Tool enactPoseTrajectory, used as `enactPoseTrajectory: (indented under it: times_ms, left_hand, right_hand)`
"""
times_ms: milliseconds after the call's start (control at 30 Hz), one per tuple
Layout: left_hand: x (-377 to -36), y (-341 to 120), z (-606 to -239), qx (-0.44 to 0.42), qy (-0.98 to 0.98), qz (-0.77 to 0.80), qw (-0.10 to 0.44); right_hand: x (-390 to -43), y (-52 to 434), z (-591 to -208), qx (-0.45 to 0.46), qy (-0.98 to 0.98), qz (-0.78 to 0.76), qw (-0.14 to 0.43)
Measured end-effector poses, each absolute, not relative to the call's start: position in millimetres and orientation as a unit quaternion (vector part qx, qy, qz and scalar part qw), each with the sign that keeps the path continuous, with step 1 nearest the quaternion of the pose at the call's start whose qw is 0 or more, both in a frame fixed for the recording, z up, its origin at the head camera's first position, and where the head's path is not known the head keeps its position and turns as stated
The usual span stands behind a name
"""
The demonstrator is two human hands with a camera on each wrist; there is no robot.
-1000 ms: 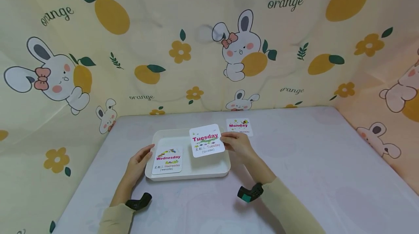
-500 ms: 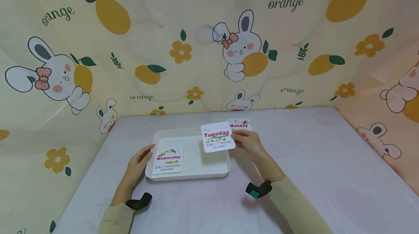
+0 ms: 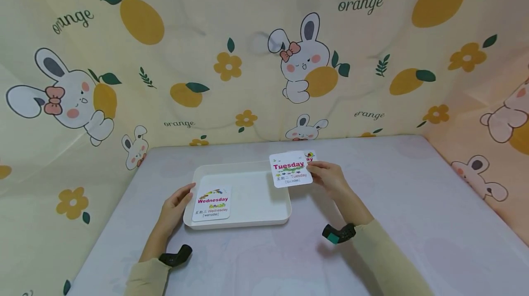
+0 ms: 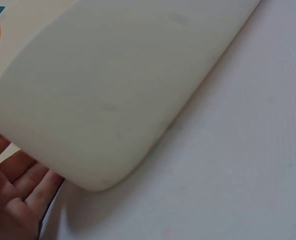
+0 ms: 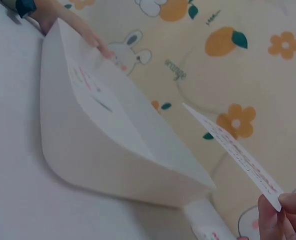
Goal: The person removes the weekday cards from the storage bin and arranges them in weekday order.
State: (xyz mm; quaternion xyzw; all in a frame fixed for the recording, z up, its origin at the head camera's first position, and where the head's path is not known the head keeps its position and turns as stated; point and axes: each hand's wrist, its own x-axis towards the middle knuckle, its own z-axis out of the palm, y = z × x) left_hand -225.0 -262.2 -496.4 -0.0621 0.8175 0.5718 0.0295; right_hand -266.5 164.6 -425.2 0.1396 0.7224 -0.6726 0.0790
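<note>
In the head view my right hand [image 3: 328, 179] pinches the Tuesday card [image 3: 289, 172] by its right edge, thumb and fingertips together. The card hangs tilted above the right end of the white tray [image 3: 256, 222] and covers most of the Monday card [image 3: 312, 154] behind it. The right wrist view shows the Tuesday card [image 5: 238, 155] almost edge-on between thumb and fingers. My left hand [image 3: 173, 206] grips the tray's left side. In the left wrist view its fingers [image 4: 31, 182] reach behind the tray's wall. A Wednesday card [image 3: 211, 202] lies flat in the tray's left part.
The tray stands on a table with a pale cloth [image 3: 264, 264]. A printed curtain [image 3: 248, 11] with rabbits and oranges rises along the back and sides. Dark wrist cameras [image 3: 339, 234] sit at both cuffs.
My right hand has carried the Tuesday card to the right, from over the tray to in front of the Monday card, hiding more of it. The left hand, tray and Wednesday card have stayed put.
</note>
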Motion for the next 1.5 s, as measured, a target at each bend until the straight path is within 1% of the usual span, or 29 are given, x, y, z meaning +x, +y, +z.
enactPoseTrajectory:
  times_ms: [333, 833, 967, 1133, 1500]
  left_hand:
    - [-224, -261, -497, -0.064, 0.822, 0.565, 0.026]
    - [-225, -261, -496, -0.070, 0.814, 0.576, 0.026]
    - [-225, -261, -495, -0.070, 0.814, 0.575, 0.026]
    - [-225, -261, -494, -0.068, 0.815, 0.574, 0.023]
    - [-225, -261, -496, -0.065, 0.814, 0.577, 0.022]
  right_hand:
    - [-273, 186, -431, 0.147, 0.726, -0.667, 0.084]
    - [-281, 216, -436, 0.199, 0.753, -0.620, 0.096]
    - [-283, 225, -438, 0.203, 0.756, -0.615, 0.089]
    - [-285, 236, -442, 0.211, 0.753, -0.618, 0.082]
    - [-290, 264, -450, 0.255, 0.714, -0.646, 0.091]
